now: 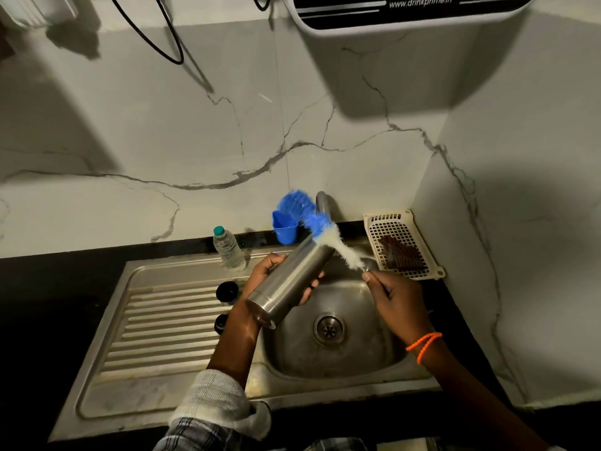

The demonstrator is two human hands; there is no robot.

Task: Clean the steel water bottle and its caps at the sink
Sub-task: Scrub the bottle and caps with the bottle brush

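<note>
I noted the sink [182, 323] carrying the work, its basin right of the ribbed drainboard. My left hand [260, 281] clenched the steel bottle [291, 281], tilted over the basin with its mouth far-right, presumably to admit the brush. My right hand [398, 301] pinched the bottle brush [328, 236] handle; the bent bristles crowded the tap [322, 203]. Two black caps [227, 292] waited on the drainboard, beside a plastic bottle [228, 249].
</note>
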